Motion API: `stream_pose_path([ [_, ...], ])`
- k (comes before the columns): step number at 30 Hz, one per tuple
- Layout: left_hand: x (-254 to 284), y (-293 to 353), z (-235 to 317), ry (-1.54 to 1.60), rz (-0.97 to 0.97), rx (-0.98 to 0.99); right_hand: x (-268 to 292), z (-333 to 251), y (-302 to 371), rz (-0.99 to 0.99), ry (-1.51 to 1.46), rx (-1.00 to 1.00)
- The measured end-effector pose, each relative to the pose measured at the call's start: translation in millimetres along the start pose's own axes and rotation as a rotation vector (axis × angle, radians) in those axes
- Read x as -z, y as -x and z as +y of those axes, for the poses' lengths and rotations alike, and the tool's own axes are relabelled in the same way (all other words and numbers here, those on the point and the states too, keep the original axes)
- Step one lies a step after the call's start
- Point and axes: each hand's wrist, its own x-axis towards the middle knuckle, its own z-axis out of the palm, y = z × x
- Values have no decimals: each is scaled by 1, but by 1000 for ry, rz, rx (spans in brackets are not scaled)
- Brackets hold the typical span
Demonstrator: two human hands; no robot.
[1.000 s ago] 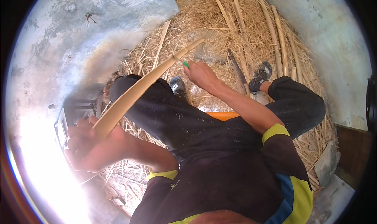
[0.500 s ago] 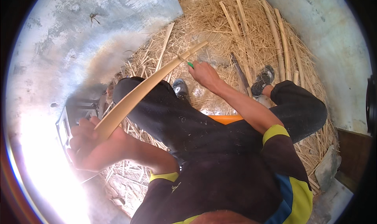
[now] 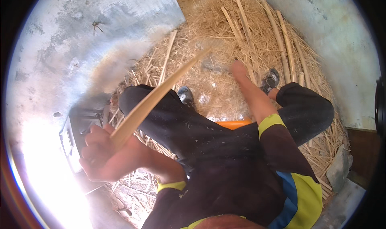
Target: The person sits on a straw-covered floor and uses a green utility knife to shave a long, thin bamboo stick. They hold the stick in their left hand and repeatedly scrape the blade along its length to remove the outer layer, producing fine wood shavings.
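Note:
A long, pale split bamboo strip (image 3: 155,95) slants up and to the right across my left thigh, its far end blurred. My left hand (image 3: 105,152) is wrapped round its near, wider end. Farther off and to the right, my right hand (image 3: 239,70) is held closed over the straw, apart from the strip. It is blurred and its fingers are mostly hidden; a small dark tip shows just beyond it. Whatever is inside that hand I cannot make out, and no green handle shows now.
Straw and shavings (image 3: 201,12) cover the ground. Several bamboo strips (image 3: 277,40) lie at the far right, and one strip (image 3: 168,54) lies left of centre. Grey panels (image 3: 100,24) curve round both sides. An orange bar (image 3: 234,124) shows between my legs.
My right hand has moved right, away from the strip, and its green-handled tool has gone from sight. The dark bar is now hidden behind that arm. My left hand has shifted slightly right.

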Motion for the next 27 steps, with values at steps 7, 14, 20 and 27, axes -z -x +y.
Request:
stream_pose_path([
  [7, 14, 4, -11, 131, -126, -50, 52, 87, 15, 53, 221, 188],
  [14, 17, -18, -11, 272, -943, -150, 193, -136, 182, -52, -493, 830],
  [20, -4, -19, -6, 407, -1127, -318, 188, -152, 237, -4, -300, 711],
  [27, -2, 3, 4, 347, -1038, -214, 192, -154, 265, 23, -553, 904],
])
